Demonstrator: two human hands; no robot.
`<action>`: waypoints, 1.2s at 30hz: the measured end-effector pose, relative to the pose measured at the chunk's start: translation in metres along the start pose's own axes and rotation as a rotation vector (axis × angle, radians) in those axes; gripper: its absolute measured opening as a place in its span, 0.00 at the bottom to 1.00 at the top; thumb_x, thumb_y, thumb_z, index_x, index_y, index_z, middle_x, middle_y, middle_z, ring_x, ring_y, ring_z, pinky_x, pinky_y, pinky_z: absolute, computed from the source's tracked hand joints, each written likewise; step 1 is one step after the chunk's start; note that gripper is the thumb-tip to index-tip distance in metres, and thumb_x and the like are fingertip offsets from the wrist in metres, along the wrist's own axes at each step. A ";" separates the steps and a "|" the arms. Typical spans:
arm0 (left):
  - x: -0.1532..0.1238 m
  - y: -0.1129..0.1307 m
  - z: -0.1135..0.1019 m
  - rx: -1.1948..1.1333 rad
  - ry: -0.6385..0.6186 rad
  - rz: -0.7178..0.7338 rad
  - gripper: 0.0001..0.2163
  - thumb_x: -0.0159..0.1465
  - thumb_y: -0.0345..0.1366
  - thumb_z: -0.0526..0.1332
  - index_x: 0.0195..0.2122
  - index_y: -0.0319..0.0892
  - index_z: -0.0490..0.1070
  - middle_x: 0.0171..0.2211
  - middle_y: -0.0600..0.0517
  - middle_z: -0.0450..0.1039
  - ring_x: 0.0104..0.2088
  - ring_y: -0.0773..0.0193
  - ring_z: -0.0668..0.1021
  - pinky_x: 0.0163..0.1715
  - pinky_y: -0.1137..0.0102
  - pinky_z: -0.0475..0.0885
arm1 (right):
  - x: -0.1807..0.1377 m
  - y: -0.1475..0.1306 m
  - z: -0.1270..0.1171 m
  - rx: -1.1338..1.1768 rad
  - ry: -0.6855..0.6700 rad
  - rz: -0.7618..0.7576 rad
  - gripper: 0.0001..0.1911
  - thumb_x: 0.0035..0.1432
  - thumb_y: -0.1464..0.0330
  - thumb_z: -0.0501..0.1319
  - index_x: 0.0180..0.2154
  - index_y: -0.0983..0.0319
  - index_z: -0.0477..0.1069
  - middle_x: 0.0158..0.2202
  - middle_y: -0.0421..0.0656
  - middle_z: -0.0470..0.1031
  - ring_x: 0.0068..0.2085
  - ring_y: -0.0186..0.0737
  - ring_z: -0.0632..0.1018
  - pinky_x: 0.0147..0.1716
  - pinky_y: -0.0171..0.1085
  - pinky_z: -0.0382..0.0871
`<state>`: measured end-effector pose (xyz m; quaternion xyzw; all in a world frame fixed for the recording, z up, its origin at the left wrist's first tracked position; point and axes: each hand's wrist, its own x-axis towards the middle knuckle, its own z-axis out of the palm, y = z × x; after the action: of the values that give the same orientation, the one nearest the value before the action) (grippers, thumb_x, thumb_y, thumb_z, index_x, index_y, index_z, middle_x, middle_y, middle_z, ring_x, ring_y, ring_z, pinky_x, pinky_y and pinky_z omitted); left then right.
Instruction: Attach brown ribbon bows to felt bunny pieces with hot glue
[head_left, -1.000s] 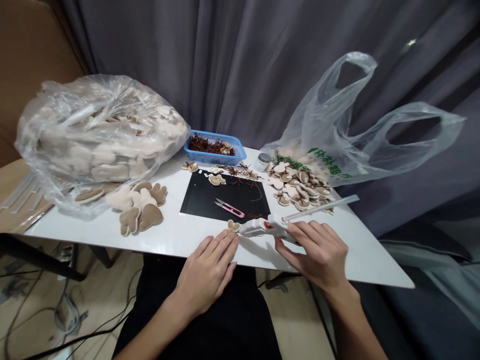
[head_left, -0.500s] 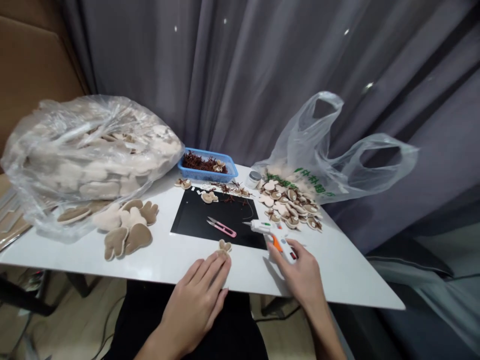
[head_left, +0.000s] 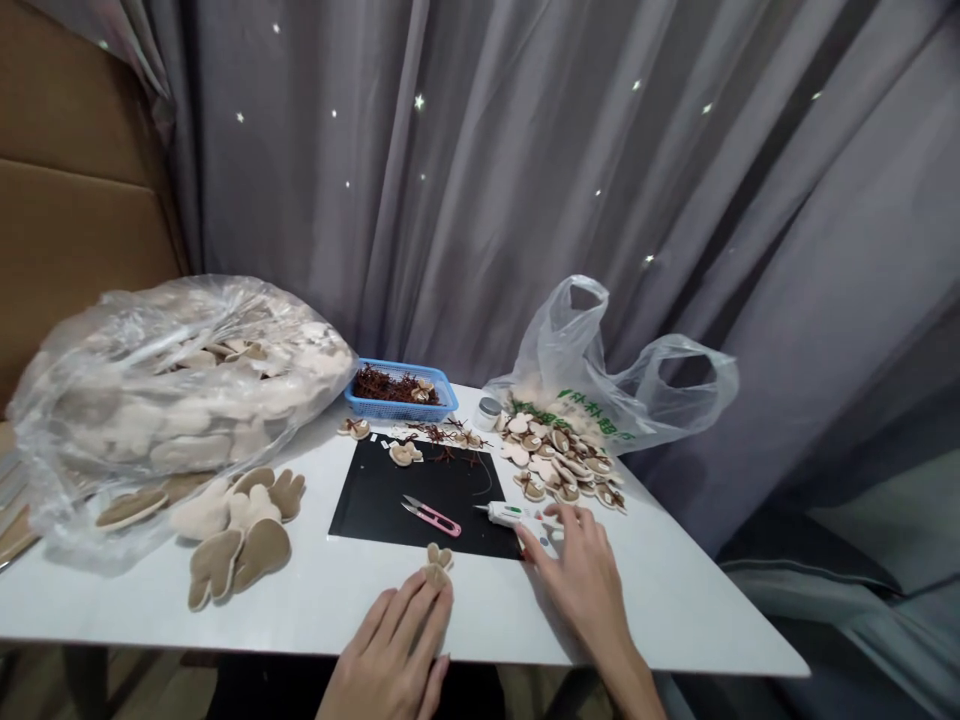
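Observation:
My left hand [head_left: 397, 645] lies with fingers stretched out at the table's near edge. Its fingertips rest on a small beige felt bunny piece [head_left: 439, 556], whose ears show beyond them. My right hand [head_left: 581, 570] is closed around a white hot glue gun [head_left: 510, 515], low over the right edge of a black mat [head_left: 367, 500]. The gun's nozzle points left, and my hand hides most of its grip. Pink thread snips [head_left: 433, 518] lie on the mat between my hands. Farther back on the mat is another felt piece [head_left: 406, 454].
A big clear bag [head_left: 150, 400] of felt pieces fills the left side, with loose brown and cream pieces [head_left: 261, 555] before it. Behind the mat stand a blue basket [head_left: 401, 408] of brown bows and a small jar [head_left: 488, 413]. Finished-looking bunnies [head_left: 562, 465] spill from a carrier bag [head_left: 622, 390].
The view has tilted up, so the table sits lower. My right hand has shifted its grip over the glue gun, covering the orange trigger. My left hand remains on the felt bunny piece.

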<state>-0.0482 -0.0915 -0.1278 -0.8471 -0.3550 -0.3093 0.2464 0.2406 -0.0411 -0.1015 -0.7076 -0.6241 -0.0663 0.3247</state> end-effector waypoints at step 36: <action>0.009 0.020 0.000 -0.176 -0.156 -0.103 0.21 0.77 0.34 0.53 0.68 0.38 0.71 0.67 0.42 0.74 0.63 0.53 0.78 0.66 0.60 0.64 | -0.020 -0.026 -0.013 -0.301 -0.339 0.316 0.32 0.71 0.44 0.54 0.54 0.65 0.73 0.47 0.60 0.83 0.46 0.64 0.84 0.42 0.48 0.70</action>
<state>-0.0280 -0.0999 -0.1253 -0.8677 -0.3874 -0.2846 0.1263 0.2166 -0.0640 -0.0918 -0.8375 -0.5345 0.0127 0.1132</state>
